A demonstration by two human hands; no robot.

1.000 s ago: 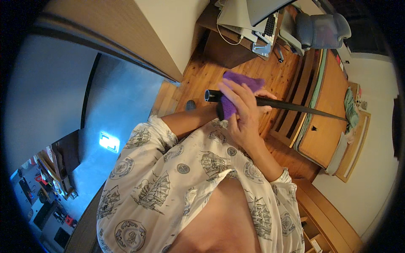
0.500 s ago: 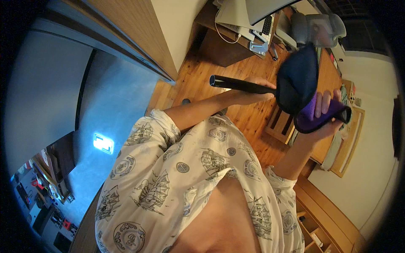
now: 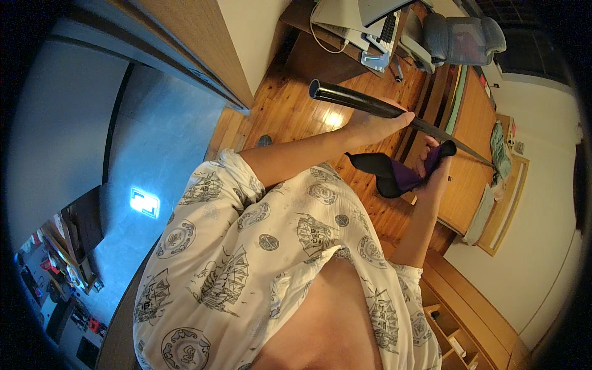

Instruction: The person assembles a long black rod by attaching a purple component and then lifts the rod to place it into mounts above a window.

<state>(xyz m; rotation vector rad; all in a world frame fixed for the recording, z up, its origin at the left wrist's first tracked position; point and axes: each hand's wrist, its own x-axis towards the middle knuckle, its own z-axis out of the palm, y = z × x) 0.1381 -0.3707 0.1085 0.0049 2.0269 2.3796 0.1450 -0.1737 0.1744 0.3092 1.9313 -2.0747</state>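
Note:
A long black pole (image 3: 357, 100) runs from its thick hollow end at the upper middle to a thinner shaft sloping down to the right. My left hand (image 3: 383, 125) is closed around its middle part. Below the shaft, my right hand (image 3: 431, 171) grips a floppy black-and-purple cloth piece (image 3: 406, 176). Its black flap hangs out to the left, and the purple face lies against my fingers. The cloth appears apart from the pole, though the shaft passes close above my right hand.
Beyond my hands stand a desk (image 3: 302, 52) with a keyboard (image 3: 387, 31) and a grey office chair (image 3: 462, 40). To the right is a wooden bed-like platform (image 3: 468, 117). Wooden shelving (image 3: 459, 330) lies at lower right. A doorway on the left opens onto a grey floor (image 3: 166, 123).
The black-and-purple cloth has swung down and left in my right hand, baring the pole's thin shaft. In my left hand the pole now slopes more steeply down to the right.

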